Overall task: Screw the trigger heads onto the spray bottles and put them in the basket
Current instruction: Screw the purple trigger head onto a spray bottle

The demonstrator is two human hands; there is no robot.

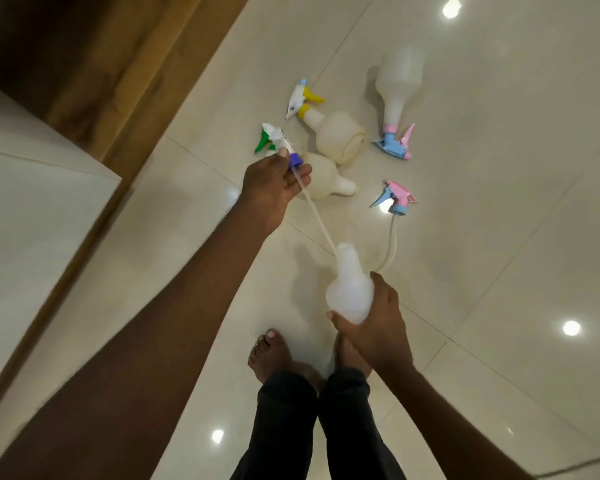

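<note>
A green-and-white trigger head (pixel 274 138) is gripped by the left hand (pixel 271 188); its tube enters the white bottle (pixel 350 289) clasped by the right hand (pixel 374 327).

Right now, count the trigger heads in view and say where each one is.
4. A green-and-white one in the left hand; a yellow one screwed on a lying bottle; a pink-and-blue one on the far bottle; a loose pink-and-blue one on the floor.

Dim warm indoor light, round lamp glare spots on glossy floor (pixel 499 168), soft blur throughout, wide-angle bending at edges
</note>
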